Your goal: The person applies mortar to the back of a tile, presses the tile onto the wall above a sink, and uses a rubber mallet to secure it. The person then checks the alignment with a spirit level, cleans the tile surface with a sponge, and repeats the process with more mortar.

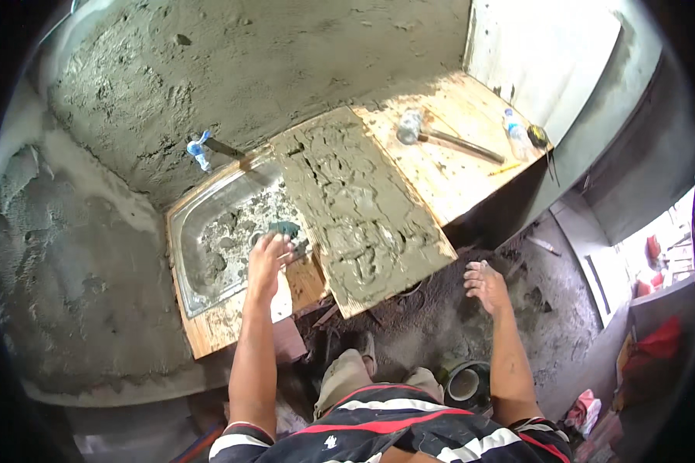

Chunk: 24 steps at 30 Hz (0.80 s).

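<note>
Shirt (398,423): striped in black, red and white, and seen nearest, along the lower edge.
Left hand (267,268): held over the near right part of the sink (184,258), fingers spread and slightly bent in an open pose; whether the dark green item (287,228) by the fingertips is touched cannot be told.
Right hand (485,285): loosely opened, with fingers bent, and held above the floor (560,328), just beyond the board's near right corner.
Mortar-covered board (359,212): set slantwise between the hands, its left edge beside the sink; the wet grey layer is ridged and pitted, and bare wood is shown along its rim.
Sink: framed in wood and spattered inside with grey lumps.
Wooden counter (440,174): placed right of the board; on it are laid a mallet (463,144), a clear bottle (516,136), a black-and-yellow tape measure (538,137) and a yellow pencil (505,169).
Wall (286,69): coated in grey render, with a blue-and-white tap (198,150) fixed above the sink.
Bucket (465,383): stood on the floor, near the person's legs.
</note>
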Available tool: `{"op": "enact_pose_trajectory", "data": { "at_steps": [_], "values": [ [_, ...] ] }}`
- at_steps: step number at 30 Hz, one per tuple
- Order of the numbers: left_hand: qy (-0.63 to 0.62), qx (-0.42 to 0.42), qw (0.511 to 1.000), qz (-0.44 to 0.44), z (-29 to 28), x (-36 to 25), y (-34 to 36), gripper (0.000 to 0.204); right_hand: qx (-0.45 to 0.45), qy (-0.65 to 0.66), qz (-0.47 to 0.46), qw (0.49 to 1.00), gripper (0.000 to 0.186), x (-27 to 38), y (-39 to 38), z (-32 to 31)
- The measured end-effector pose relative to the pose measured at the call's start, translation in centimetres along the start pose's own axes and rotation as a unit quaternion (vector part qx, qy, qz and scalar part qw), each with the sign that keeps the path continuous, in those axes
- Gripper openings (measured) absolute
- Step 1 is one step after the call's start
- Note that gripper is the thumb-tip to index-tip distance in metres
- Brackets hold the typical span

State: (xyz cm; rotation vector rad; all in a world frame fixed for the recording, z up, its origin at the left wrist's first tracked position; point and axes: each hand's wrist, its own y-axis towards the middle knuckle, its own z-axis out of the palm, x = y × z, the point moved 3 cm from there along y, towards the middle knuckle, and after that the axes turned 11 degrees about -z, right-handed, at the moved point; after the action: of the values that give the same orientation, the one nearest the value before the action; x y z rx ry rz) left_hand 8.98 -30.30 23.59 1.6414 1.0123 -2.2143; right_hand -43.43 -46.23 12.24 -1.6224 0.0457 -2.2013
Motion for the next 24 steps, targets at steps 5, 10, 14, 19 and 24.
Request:
{"op": "enact_pose_trajectory", "data": {
  "at_steps": [5, 10, 14, 19, 24],
  "values": [
    [-0.020, 0.021, 0.993, -0.118, 1.7, 1.7, 14.2, 0.026, 0.143, 0.175, 0.052, 0.973, 0.068, -1.4, 4.0, 7.0],
    [-0.150, 0.054, 0.977, -0.139, 1.6, 3.6, 20.8, 0.032, 0.095, 0.087, -0.035, 0.991, 0.074, -2.5, 5.6, 10.4],
    [-0.225, 0.113, 0.959, -0.132, 2.9, 3.3, 21.2, 0.038, 0.045, 0.189, -0.007, 0.981, 0.063, -2.4, 5.2, 12.5],
    [-0.232, 0.083, 0.966, -0.078, 3.8, 2.9, 19.8, 0.037, 0.082, 0.171, -0.040, 0.981, 0.048, -1.1, 4.1, 13.7],
    [-0.272, 0.089, 0.956, -0.071, 4.1, 2.0, 18.6, 0.034, 0.081, 0.144, -0.054, 0.985, 0.054, 1.6, 3.4, 13.9]
  ]
}}
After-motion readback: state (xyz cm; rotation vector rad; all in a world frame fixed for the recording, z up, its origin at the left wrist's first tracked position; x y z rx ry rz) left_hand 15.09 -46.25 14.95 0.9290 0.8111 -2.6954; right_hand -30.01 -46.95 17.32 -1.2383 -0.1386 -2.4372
